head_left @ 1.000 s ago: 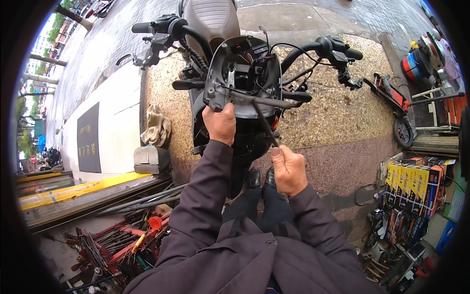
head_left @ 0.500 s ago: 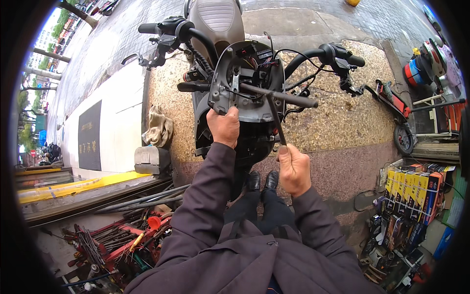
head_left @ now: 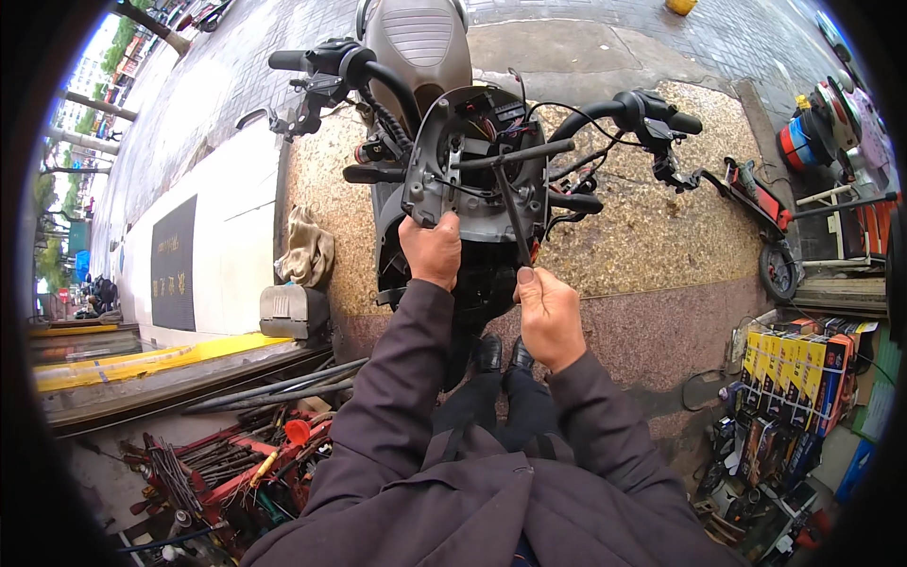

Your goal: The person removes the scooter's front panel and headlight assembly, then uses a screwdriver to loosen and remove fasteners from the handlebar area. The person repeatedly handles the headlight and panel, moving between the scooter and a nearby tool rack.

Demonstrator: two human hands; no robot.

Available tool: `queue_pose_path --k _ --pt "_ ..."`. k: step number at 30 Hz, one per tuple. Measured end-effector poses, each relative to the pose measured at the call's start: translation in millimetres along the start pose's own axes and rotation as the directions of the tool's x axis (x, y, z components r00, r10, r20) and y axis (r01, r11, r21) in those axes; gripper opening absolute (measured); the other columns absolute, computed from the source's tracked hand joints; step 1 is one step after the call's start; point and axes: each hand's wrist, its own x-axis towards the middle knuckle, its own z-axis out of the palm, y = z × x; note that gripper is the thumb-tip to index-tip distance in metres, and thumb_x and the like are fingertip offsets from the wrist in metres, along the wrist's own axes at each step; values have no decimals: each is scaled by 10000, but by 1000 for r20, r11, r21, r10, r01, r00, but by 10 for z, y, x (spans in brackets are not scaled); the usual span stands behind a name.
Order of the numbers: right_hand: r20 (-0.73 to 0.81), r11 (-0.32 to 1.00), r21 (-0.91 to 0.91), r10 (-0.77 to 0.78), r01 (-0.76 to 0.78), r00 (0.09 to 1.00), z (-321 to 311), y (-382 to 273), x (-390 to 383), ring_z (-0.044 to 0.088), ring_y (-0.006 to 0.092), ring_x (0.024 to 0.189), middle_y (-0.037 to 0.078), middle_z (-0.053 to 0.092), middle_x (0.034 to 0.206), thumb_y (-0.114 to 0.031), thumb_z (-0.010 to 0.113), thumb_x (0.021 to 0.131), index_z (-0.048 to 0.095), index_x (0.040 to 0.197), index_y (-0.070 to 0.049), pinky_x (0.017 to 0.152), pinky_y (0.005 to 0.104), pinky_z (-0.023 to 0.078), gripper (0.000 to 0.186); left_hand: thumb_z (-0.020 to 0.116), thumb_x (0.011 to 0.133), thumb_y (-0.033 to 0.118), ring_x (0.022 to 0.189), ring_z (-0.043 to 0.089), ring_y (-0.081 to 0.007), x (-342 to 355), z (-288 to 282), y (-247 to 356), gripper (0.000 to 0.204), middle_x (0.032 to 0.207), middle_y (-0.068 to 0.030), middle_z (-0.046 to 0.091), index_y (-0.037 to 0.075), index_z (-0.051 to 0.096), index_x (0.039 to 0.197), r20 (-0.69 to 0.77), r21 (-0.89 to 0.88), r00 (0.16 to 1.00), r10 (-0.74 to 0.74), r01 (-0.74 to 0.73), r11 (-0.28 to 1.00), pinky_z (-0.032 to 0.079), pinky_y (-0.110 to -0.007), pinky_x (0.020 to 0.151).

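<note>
A grey scooter front housing (head_left: 427, 189) stands before me, its top uncovered so that wires (head_left: 488, 132) and a metal bracket show inside. My left hand (head_left: 432, 248) is closed at the near left edge of the housing, thumb on top; its fingertips are hidden. In my right hand (head_left: 551, 319) is the lower end of a dark T-shaped metal tool (head_left: 511, 210), its fist wrapped round the stem. The tool's crossbar lies over the housing, one end near the bracket and the other pointing right.
Handlebars with a left grip (head_left: 286, 60) and a right grip (head_left: 684, 123) spread to both sides, trailing cables. Behind is the grey seat (head_left: 416, 38). Rods and tools lie in a red rack (head_left: 241, 472) at lower left. Yellow boxes (head_left: 789, 373) and a red kick scooter (head_left: 759, 197) are at right.
My right hand has shifted slightly left and down. The tool's crossbar has swung so its right end sits farther away and more to the left. My left hand stays in place.
</note>
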Motion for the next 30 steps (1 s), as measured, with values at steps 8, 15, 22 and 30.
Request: queue_pose_path --k 8,15,22,30 --pt "-5 994 109 -4 4 1000 -109 82 -71 485 199 496 105 494 554 -287 537 1020 569 785 -5 496 342 389 369 588 787 -30 565 427 -32 -10 -8 7 130 640 75 519 19 543 676 -38 41 999 -29 30 999 328 -254 510" --pt "31 924 375 62 -69 998 -459 245 -434 377 44 527 -41 435 591 -337 525 1032 550 822 -29 472 243 292 373 600 812 -34 642 453 -30 -65 -25 30 94 724 73 538 25 577 743 -38 -46 992 -121 120 992 357 -227 579" --pt "46 887 432 161 -165 986 -535 422 -751 382 36 531 -48 458 584 -337 542 1026 573 789 -29 485 243 290 390 643 799 -38 448 422 -56 4 -48 21 143 666 63 516 91 582 801 -16 -49 989 -145 144 988 287 -232 391" --pt "97 912 392 95 -125 991 -632 534 -747 412 59 551 -19 460 589 -306 553 1021 574 797 -19 513 253 343 365 569 763 -77 643 469 -38 -4 22 19 118 748 86 535 38 598 762 -67 -62 990 -124 119 991 369 -223 593"
